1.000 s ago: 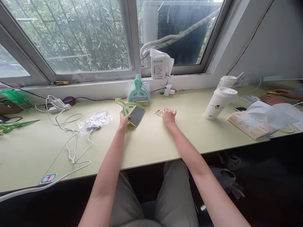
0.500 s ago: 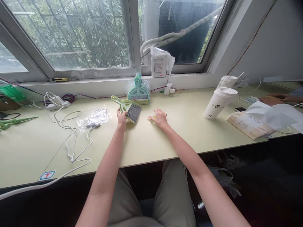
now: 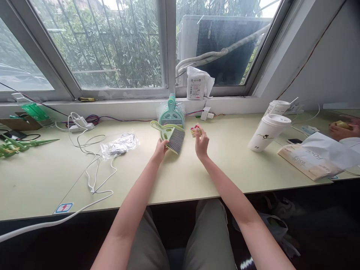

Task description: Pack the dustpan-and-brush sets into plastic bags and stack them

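My left hand (image 3: 160,150) is closed on the edge of a light green dustpan (image 3: 166,132) with a grey-bristled brush (image 3: 176,139) nested in it. The set is tilted, its handle pointing to the upper left. To its right, my right hand (image 3: 202,144) pinches a small crumpled label (image 3: 194,130) in yellow, red and white, held just over the table; my fingers partly hide it. Behind the dustpan, a stack of teal and green dustpan sets (image 3: 171,110) in clear plastic leans by the window sill.
Crumpled clear plastic wrapping (image 3: 119,145) and white cables (image 3: 97,176) lie left. A power strip (image 3: 81,126) stands at the back. On the right are white lidded cups (image 3: 267,133) and a tissue pack (image 3: 306,159). Another person's hand (image 3: 344,131) shows at far right.
My right hand has risen from lying over the label on the table and now pinches it up. My left hand has moved the dustpan rightward, nearer the stack. The camera view has shifted.
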Demonstrator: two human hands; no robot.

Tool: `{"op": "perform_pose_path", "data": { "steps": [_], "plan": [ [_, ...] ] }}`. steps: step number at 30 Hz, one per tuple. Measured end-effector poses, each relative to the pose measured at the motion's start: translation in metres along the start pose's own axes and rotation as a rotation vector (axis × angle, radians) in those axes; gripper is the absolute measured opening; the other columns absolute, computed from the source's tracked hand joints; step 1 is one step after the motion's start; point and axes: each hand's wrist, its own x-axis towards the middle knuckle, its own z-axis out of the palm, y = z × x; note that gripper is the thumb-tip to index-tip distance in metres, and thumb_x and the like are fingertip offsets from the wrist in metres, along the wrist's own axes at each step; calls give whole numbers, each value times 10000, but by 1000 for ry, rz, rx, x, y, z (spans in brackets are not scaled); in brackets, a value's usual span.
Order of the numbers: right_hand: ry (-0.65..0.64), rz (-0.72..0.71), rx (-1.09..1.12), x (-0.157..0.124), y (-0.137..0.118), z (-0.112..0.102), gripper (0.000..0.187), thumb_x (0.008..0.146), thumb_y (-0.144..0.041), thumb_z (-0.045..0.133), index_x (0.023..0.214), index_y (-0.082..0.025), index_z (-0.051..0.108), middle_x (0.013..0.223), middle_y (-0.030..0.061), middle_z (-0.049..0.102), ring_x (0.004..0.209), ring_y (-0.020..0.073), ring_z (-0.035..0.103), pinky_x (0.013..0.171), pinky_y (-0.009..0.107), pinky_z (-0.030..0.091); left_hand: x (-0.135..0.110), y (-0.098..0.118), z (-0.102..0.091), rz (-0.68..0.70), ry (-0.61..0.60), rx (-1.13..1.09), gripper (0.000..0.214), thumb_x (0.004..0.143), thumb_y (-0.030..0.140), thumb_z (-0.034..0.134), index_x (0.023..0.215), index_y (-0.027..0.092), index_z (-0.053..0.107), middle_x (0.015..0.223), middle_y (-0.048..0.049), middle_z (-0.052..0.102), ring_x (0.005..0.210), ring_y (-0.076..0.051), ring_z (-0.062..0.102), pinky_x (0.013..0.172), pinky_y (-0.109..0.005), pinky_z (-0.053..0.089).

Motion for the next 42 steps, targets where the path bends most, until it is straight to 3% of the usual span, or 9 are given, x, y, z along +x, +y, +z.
{"op": "perform_pose_path", "data": {
  "steps": [4, 9, 15, 18, 21, 25, 35, 37, 42],
  "plan": [
    [-411, -202, -242, -19, -19, 14, 586, 961, -537, 217, 1453, -248, 351, 1546, 79, 289, 1461, 241, 155, 1146, 565, -21, -8, 0, 9, -56, -119, -146, 331, 693, 159, 610, 1023, 160, 586, 959, -49, 661, 777, -127, 615, 704, -253, 518],
    [-796, -255, -313, -28, -14, 26, 693, 951, -568, 149, 1522, -188, 52, 1591, 89, 31, 1479, 233, -5, 1120, 596, -96, -10, -2, 7, 0, -180, -73, 413, 627, 127, 678, 1025, 173, 575, 806, -7, 639, 702, -118, 594, 684, -265, 484],
    [-768, -158, -232, -25, -6, 27, 674, 952, -561, 121, 1521, -207, 49, 1594, 62, -3, 1476, 215, -57, 1106, 610, -123, -11, -8, 10, -1, -219, -68, 483, 543, 40, 657, 1005, 158, 580, 846, -16, 656, 708, -119, 598, 682, -260, 482],
    [-566, 37, -66, -22, -4, 29, 693, 940, -557, 257, 1519, -228, 67, 1597, 73, -15, 1474, 234, -64, 1116, 633, -47, -12, -4, 12, -6, -197, -101, 538, 545, 43, 673, 1061, 163, 577, 965, -41, 670, 839, -158, 632, 757, -280, 505],
    [-424, 298, 281, -17, -1, 30, 691, 895, -459, 471, 1481, -210, 203, 1563, 122, 235, 1452, 238, 200, 1152, 523, 216, -12, 1, 10, -4, -199, -102, 585, 555, 50, 701, 1113, 163, 568, 1015, -57, 668, 943, -193, 636, 847, -319, 504],
    [-498, 601, 801, -15, 6, 30, 421, 791, -214, 640, 1192, -196, 513, 1199, 85, 661, 1071, 195, 648, 953, 371, 522, -9, 3, 3, -6, -326, -23, 605, 569, 60, 730, 1143, 167, 569, 1058, -78, 668, 1002, -223, 629, 895, -353, 491],
    [-413, 730, 1088, -16, 7, 33, 227, 708, -89, 714, 891, -169, 605, 927, 39, 723, 854, 169, 706, 843, 329, 590, -12, 23, -9, 8, -423, 131, 563, 619, 180, 785, 1149, 179, 595, 1105, -124, 655, 1038, -282, 615, 915, -413, 457],
    [-366, 724, 1110, -14, 6, 32, 247, 694, -75, 717, 892, -171, 604, 933, 33, 722, 868, 172, 705, 853, 334, 591, -8, 31, -18, 89, -273, 266, 457, 695, 272, 746, 1120, 186, 603, 1156, -140, 627, 1127, -301, 567, 943, -431, 432],
    [-286, 736, 1107, -9, 12, 26, 257, 683, -77, 717, 880, -187, 593, 925, 22, 721, 890, 173, 703, 857, 335, 597, 6, 37, -61, 490, 465, 742, 456, 663, 150, 713, 1096, 194, 573, 1402, -178, 422, 1426, -337, 156, 1087, -508, 241]
  ]
}}
